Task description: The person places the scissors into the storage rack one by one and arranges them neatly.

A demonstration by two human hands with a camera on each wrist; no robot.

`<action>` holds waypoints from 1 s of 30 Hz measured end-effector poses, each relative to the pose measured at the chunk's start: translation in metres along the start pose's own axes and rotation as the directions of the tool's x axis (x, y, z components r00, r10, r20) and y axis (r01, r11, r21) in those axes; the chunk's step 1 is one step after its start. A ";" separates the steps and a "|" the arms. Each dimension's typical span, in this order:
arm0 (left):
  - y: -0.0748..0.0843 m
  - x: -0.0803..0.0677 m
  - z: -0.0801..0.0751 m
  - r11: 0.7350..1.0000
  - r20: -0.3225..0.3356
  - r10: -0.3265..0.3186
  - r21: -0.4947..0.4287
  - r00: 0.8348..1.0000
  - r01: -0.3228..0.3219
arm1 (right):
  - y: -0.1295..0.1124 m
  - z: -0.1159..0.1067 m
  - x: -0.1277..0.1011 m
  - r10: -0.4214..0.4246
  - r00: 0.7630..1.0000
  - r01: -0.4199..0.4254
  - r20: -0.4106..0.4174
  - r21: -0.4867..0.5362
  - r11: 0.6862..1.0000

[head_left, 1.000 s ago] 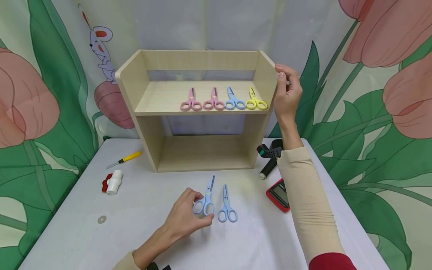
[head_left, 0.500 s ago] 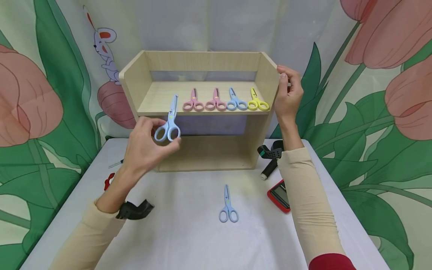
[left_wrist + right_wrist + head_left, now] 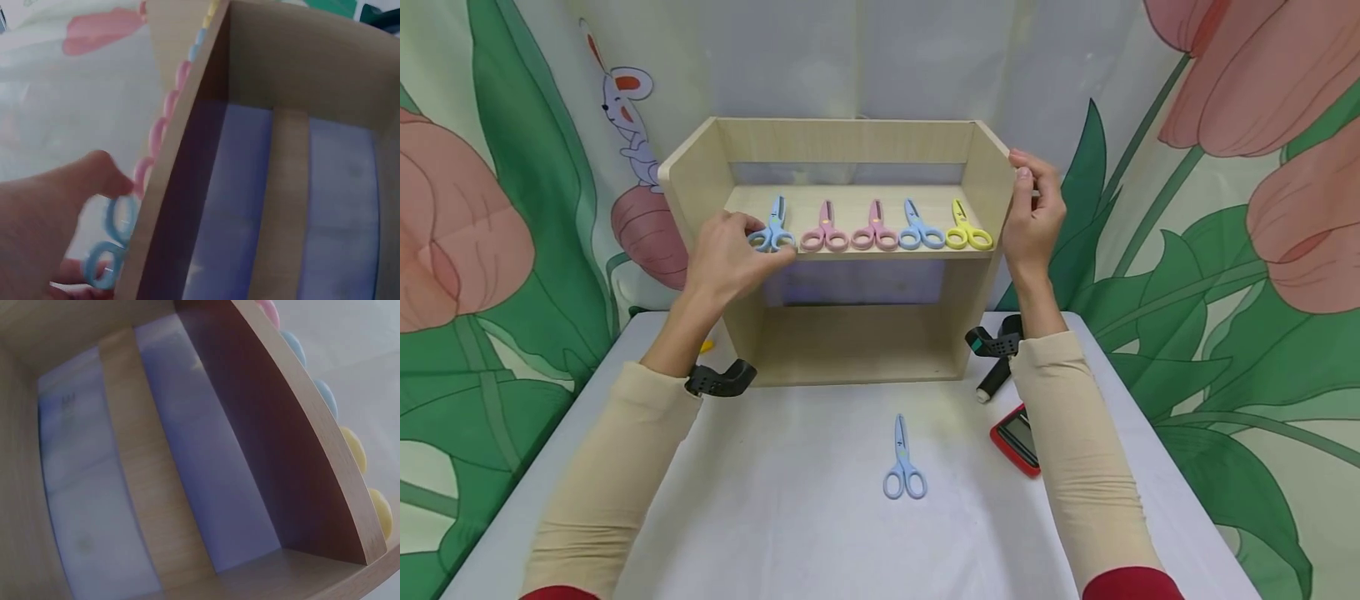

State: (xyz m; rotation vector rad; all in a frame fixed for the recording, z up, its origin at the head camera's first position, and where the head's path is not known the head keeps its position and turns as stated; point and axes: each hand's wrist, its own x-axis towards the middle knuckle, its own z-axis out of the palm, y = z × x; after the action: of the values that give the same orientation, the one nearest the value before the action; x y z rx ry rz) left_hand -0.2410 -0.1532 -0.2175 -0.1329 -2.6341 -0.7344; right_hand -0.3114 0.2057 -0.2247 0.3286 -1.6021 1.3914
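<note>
My left hand pinches the handles of light-blue scissors at the left of the upper board of a wooden shelf. In the left wrist view, thumb and fingers lie either side of the blue handle loops at the board's edge. To their right stand a row of two pink scissors, blue scissors and yellow scissors, blades pointing back. My right hand grips the shelf's upper right side panel; the right wrist view does not show it. Another blue pair of scissors lies on the table.
A red-edged device with a dark screen and a black cylinder lie by my right forearm on the white tabletop. A yellow-handled tool is mostly hidden behind my left wrist. A flower-printed curtain hangs behind.
My left hand has lifted one blue pair of scissors from the table and carried it up and forward to the left of the row on the upper board. The right hand stays on the panel.
</note>
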 end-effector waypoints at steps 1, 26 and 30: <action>0.001 0.001 -0.001 1.000 0.017 0.001 0.016 1.000 -0.001 | 0.000 0.000 0.000 -0.013 1.000 0.013 0.003 0.003 1.000; 0.036 -0.101 0.090 0.977 -0.101 0.213 -0.009 0.972 -0.215 | -0.001 0.000 -0.001 -0.048 0.999 0.048 0.005 0.019 0.999; 0.033 -0.144 0.135 0.977 0.022 0.212 -0.007 0.977 -0.212 | -0.001 0.000 -0.002 -0.018 1.000 0.018 0.006 0.007 1.000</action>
State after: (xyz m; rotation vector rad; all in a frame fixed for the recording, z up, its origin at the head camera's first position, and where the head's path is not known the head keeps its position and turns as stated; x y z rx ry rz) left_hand -0.1509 -0.0528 -0.3654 -0.4193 -2.5873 -0.6685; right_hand -0.3098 0.2043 -0.2255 0.3509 -1.5963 1.3843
